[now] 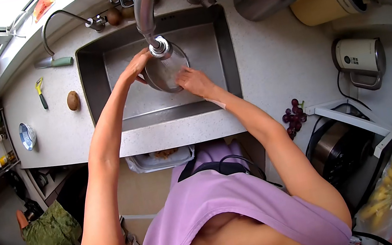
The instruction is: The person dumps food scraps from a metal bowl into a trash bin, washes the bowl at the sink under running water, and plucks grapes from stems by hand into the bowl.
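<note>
Head view. Locate the metal bowl [162,76] inside the sink [228,59], between its left and right walls and under the spout of the large faucet [144,5]. Note the left hand [138,65] curved around the bowl's left side, close to the far rim, in what seems a steadying grasp; cannot tell the exact finger placement behind the bowl. Note the right hand [196,81] with bent fingers at the bowl's right, near rim; cannot tell the position of the thumb. Cannot tell, either, about contact between bowl and sink floor.

Judged as rinsing under apparently running water. Support the weight mainly with the left hand, leaving the right free to rub the inner wall. Rotate the bowl in short turns, to bring each part of the rim under the stream. Tilt slightly toward the sink's far edge, to direct run-off away from the countertop [261,58] at the near edge. Maintain a small gap below the spout, to avoid knocking metal on metal. Beware of a wet, slippery rim; grip with whole fingers rather than tips. Work well inside the sink's left edge, to avoid splashing the kiwifruit [73,100] and the green-handled knife [59,62] beside it on the countertop
</note>
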{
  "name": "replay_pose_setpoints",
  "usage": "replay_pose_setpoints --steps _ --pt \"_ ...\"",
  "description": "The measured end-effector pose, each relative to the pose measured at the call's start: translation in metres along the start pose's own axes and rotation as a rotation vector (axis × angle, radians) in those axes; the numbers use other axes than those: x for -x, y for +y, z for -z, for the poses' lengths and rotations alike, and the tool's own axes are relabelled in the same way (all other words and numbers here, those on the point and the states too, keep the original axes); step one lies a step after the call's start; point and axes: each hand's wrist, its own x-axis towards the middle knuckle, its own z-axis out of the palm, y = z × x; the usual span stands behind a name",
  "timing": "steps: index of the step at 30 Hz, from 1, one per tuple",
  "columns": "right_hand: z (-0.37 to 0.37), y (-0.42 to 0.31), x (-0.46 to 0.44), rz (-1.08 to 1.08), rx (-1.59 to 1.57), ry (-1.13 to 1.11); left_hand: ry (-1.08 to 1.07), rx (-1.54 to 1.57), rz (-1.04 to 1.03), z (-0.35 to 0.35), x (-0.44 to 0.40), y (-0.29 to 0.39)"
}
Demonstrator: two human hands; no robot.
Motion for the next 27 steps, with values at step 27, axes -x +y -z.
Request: replay_pose_setpoints --steps 27 --pt "-0.013 -0.055 -0.05 -0.856 -1.343 -0.014 0.634 -0.301 -0.37 -0.074 -0.025 -0.039"
